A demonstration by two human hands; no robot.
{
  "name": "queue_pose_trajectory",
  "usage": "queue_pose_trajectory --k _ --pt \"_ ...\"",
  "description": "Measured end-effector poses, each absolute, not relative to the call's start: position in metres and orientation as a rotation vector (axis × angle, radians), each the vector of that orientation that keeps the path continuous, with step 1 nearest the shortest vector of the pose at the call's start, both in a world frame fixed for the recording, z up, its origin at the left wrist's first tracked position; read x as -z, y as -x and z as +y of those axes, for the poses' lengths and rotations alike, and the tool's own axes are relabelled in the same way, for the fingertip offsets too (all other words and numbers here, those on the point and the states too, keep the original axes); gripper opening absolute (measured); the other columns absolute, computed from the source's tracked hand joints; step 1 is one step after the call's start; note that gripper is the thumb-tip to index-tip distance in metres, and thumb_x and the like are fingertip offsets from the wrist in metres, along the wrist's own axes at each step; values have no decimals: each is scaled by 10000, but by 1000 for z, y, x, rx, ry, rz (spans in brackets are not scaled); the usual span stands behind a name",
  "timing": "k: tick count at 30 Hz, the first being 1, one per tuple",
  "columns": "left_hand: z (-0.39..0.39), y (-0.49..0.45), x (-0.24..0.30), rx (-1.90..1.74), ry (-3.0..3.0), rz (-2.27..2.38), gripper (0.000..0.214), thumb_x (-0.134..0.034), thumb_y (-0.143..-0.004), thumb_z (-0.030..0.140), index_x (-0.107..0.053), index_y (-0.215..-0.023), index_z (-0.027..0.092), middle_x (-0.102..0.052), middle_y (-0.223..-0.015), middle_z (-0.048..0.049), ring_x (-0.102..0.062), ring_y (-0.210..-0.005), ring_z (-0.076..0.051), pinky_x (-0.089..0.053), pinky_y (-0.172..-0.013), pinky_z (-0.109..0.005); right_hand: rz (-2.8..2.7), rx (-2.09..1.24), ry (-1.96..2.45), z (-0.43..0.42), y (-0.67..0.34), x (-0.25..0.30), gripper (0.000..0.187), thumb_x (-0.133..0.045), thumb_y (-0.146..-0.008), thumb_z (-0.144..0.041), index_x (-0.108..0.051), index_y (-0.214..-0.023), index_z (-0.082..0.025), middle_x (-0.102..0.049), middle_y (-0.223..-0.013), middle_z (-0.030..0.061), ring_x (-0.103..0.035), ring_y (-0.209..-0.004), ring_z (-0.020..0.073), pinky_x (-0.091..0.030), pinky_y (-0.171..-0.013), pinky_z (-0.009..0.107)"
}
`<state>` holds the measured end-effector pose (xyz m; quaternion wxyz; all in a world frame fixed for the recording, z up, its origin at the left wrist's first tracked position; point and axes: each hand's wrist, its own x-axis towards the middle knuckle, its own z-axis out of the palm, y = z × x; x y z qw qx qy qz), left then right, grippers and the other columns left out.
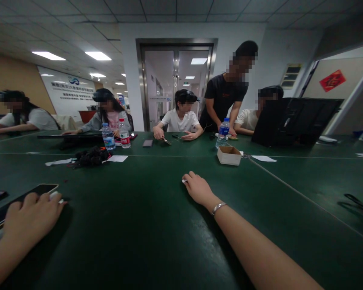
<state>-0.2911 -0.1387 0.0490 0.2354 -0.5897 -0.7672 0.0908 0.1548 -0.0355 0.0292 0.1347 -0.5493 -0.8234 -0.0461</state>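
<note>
My right hand [198, 187] rests on the dark green table [145, 225] near its middle, fingers curled over a small white object [184, 181] that I cannot name. A silver bracelet [218, 208] circles that wrist. My left hand [33, 215] lies at the left edge with fingers closed round a white object [55, 196], beside a phone [40, 189] with a dark screen. A thin dark flat item runs under the left hand towards the table's left edge.
A small open cardboard box [229, 155] stands beyond my right hand. Water bottles [108, 137], a black bundle [90, 157], paper sheets [117, 158] and an open laptop [293, 121] lie further back. Several people sit or stand along the far side. Black scissors [357, 200] lie at right.
</note>
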Motion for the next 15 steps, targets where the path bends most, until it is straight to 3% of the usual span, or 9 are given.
queue_pose_trajectory --k 7,15 --pt "-137 301 -47 -133 1622 -2052 562 -126 -869 399 -617 -1018 168 -591 -1046 -98 -488 -910 -265 -336 -707 -326 -2368 47 1578 -40 -160 -32 249 -352 -943 -305 -545 -1070 -212 -533 -1036 74 -530 -873 175 -410 -759 294" --pt "-139 296 -47 -44 1661 -1984 468 -215 -864 371 -605 -1079 229 -580 -1158 -78 -481 -998 -296 -366 -772 -395 -2363 81 1565 -39 -159 -30 245 -359 -939 -297 -556 -1058 -213 -536 -1021 70 -532 -859 175 -402 -754 294"
